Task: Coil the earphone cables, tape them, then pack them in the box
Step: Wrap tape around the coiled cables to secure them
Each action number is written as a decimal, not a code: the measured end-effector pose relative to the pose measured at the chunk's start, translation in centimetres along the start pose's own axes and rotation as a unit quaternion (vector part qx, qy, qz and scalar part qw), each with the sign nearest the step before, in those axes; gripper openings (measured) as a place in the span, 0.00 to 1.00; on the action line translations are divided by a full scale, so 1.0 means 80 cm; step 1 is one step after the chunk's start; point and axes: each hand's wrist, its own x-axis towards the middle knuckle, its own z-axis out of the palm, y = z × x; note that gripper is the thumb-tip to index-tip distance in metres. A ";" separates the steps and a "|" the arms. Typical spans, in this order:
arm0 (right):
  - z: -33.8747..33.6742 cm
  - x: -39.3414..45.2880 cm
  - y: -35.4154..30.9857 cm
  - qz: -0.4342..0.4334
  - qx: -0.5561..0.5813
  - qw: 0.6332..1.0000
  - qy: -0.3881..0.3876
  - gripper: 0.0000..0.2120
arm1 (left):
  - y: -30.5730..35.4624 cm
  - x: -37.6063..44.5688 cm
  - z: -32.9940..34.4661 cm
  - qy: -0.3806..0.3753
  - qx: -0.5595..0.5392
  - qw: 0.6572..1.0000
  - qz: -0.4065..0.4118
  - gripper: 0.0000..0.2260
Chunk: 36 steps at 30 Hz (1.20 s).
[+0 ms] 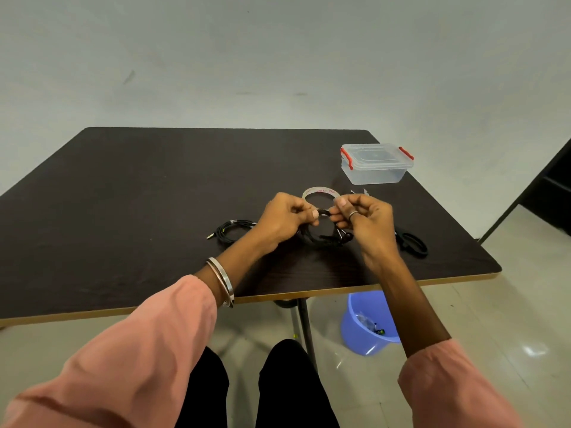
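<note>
A coiled black earphone cable [321, 237] hangs between my hands just above the dark table [139, 193]. My left hand [285, 219] pinches the top of the coil, and my right hand [363, 219] pinches it from the other side. A clear tape roll [321, 193] lies flat right behind my fingers. Another coiled black earphone cable [231, 231] with its jack lies to the left of my left hand. At the back right stands the clear plastic box [375, 163], its lid on and its clips red.
Black scissors [412, 244] lie to the right of my right hand near the table's right edge. A blue bucket [367, 322] with scraps stands on the floor under the table's front edge. My knees are below, beside a table leg [306, 332].
</note>
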 end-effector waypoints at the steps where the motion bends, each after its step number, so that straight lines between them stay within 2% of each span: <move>1: 0.001 0.000 -0.003 -0.014 0.000 1.000 0.002 0.06 | 0.003 -0.001 -0.002 0.002 -0.066 0.998 -0.017 0.05; 3: 0.005 -0.001 -0.007 -0.040 -0.007 0.999 0.004 0.06 | 0.010 -0.003 -0.006 -0.002 -0.160 0.986 -0.050 0.05; 7: 0.010 -0.002 -0.011 -0.129 -0.063 0.990 -0.002 0.04 | 0.023 -0.009 -0.013 -0.005 -0.218 0.972 -0.082 0.05; 12: 0.016 -0.004 -0.009 -0.289 -0.190 0.938 -0.008 0.04 | 0.036 -0.016 -0.018 0.008 -0.267 0.958 -0.108 0.07; 16: 0.020 -0.003 -0.008 -0.374 -0.237 0.896 0.008 0.06 | 0.039 -0.021 -0.021 0.010 -0.329 0.935 -0.135 0.06; 20: 0.019 0.000 -0.005 -0.411 -0.267 0.872 0.005 0.08 | 0.039 -0.026 -0.026 0.001 -0.346 0.926 -0.152 0.06; 26: -0.001 0.007 -0.003 -0.401 -0.365 0.832 -0.116 0.21 | 0.030 -0.024 -0.036 0.008 -0.317 0.937 -0.145 0.04; 27: -0.006 0.008 -0.004 -0.377 -0.366 0.840 -0.139 0.22 | 0.029 -0.024 -0.038 0.005 -0.311 0.940 -0.141 0.04; 28: -0.009 0.007 -0.006 -0.339 -0.341 0.862 -0.160 0.21 | 0.029 -0.025 -0.039 0.002 -0.305 0.942 -0.138 0.04; 31: -0.008 0.000 -0.019 -0.223 -0.145 0.947 -0.178 0.14 | 0.031 -0.028 -0.036 -0.004 -0.302 0.944 -0.130 0.04; 33: -0.004 -0.002 -0.027 -0.202 -0.070 0.969 -0.128 0.12 | 0.032 -0.028 -0.034 -0.006 -0.303 0.945 -0.127 0.04; 36: 0.001 0.000 -0.030 -0.157 -0.055 0.981 -0.100 0.09 | 0.032 -0.028 -0.032 -0.010 -0.305 0.944 -0.122 0.03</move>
